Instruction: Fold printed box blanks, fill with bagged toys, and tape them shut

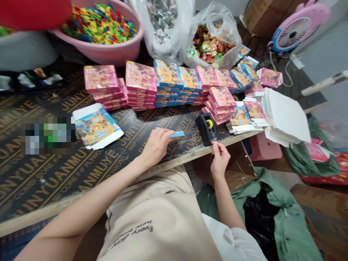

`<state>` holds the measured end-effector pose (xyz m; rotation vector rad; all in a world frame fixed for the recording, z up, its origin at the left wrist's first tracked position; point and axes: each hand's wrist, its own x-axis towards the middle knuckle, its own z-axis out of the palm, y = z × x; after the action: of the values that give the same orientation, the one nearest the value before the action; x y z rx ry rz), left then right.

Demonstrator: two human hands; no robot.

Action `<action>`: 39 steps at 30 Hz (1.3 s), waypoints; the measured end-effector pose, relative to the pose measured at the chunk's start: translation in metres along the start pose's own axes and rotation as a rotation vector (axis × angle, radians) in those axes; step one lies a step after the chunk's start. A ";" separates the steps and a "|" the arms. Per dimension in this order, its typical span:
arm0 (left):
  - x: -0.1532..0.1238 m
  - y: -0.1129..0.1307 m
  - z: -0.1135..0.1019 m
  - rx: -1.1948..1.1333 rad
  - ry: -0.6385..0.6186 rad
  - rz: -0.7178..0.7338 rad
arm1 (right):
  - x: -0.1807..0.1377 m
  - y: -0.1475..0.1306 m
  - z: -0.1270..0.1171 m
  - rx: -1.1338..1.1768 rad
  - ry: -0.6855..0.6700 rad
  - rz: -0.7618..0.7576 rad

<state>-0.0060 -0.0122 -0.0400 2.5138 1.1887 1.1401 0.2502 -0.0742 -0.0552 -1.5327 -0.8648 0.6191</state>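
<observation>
My left hand (156, 146) is closed on a narrow blue piece (177, 134) above the dark table; the fingers hide the rest of it, so its full shape is unclear. Beyond the table's front edge, my right hand (220, 157) pinches the end of a short strip of clear tape (213, 139) at the black tape dispenser (206, 130). A yellow core shows inside the dispenser. To the left lies a flattened blue-and-yellow carton (98, 127) with white flaps. Behind my hands stand stacked pink boxes (140, 78) and stacked blue boxes (167, 74).
A pink tub (108, 49) of colourful plastic pieces and a clear bag (212, 40) of shiny packets stand at the back. White flattened cartons (288, 114) lie at the right edge, near a pink fan (293, 32). A green sack (288, 214) stands below.
</observation>
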 end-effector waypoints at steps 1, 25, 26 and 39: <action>0.000 -0.001 0.000 -0.013 0.013 0.014 | -0.009 -0.012 0.013 0.071 -0.153 0.077; -0.006 0.018 -0.010 0.076 0.074 0.422 | -0.015 -0.035 0.074 0.286 -0.728 0.631; -0.011 0.018 -0.014 0.082 0.064 0.479 | -0.011 -0.041 0.076 0.299 -0.702 0.560; -0.071 -0.067 -0.060 0.214 0.019 -0.370 | 0.259 -0.077 0.183 -0.342 -0.436 -0.424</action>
<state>-0.1168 -0.0278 -0.0661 2.2823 1.7728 0.9884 0.2413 0.2439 0.0167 -1.4645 -1.6482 0.5136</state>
